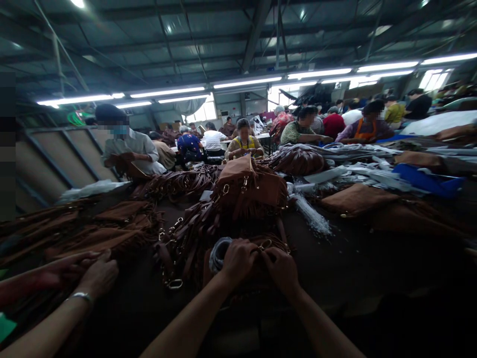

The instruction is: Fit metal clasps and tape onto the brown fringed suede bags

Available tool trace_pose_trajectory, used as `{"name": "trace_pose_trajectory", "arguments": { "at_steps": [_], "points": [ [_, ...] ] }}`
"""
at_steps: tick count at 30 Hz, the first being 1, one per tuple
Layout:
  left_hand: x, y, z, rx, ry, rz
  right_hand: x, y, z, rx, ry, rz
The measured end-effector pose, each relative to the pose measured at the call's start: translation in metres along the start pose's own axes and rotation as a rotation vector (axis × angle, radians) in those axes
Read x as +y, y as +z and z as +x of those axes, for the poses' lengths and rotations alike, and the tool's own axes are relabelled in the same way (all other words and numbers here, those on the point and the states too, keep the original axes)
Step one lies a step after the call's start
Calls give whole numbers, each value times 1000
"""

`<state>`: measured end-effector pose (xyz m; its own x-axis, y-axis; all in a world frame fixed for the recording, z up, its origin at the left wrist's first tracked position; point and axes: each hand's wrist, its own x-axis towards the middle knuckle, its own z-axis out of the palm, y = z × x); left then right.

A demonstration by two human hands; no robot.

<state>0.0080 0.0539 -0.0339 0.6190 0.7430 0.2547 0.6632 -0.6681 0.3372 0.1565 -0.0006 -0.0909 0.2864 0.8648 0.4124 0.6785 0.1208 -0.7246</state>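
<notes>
My left hand (240, 257) and my right hand (282, 270) are close together at the table's near side, fingers pinched. Between their fingertips is a gold-coloured metal clasp (265, 244) on a brown strap; the exact grip is partly hidden. Beneath my hands lies a brown fringed bag, mostly covered by them. Against the left side of my left hand rests a roll wrapped in clear plastic (219, 255). Just beyond stands a stack of brown fringed bags (246, 186), with a heap of brown straps and gold clasps (186, 238) to its left.
At the left, a co-worker's hands (97, 276) touch brown fringed bags (112, 236). White plastic strips (311, 214) and a blue tray (428, 180) lie to the right, near more brown bags (359, 200). Several people sit farther back; one person (130, 144) stands at the left.
</notes>
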Motion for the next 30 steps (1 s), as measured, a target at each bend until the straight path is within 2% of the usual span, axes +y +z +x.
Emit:
{"name": "trace_pose_trajectory", "arguments": {
  "at_steps": [4, 7, 13, 18, 20, 23, 24, 26, 28, 30],
  "points": [
    [4, -2, -7, 98, 20, -33, 0, 2, 1, 11, 18, -40],
    [5, -3, -10, 105, 34, -72, 1, 2, 2, -9, 15, -24],
    [-3, 0, 5, -2, -97, -224, 2, -4, 3, -107, -18, 76],
    [-8, 6, 15, -99, -251, -328, 2, -6, 1, -123, 13, 124],
    [-7, 8, 16, -77, -268, -329, 0, -7, 1, -113, 31, 159],
    [-4, 9, 15, 33, -231, -271, -6, -16, 3, -70, 101, 238],
    [-2, 9, 16, 73, -201, -240, -8, -22, 5, -91, 145, 288],
    [0, 8, 16, 136, -144, -193, -12, -35, 8, -228, 260, 439],
    [3, 6, 19, 139, -129, -226, -15, -51, 12, -389, 392, 644],
    [5, 5, 23, 103, -149, -351, -17, -65, 15, -445, 480, 882]
  ]
}}
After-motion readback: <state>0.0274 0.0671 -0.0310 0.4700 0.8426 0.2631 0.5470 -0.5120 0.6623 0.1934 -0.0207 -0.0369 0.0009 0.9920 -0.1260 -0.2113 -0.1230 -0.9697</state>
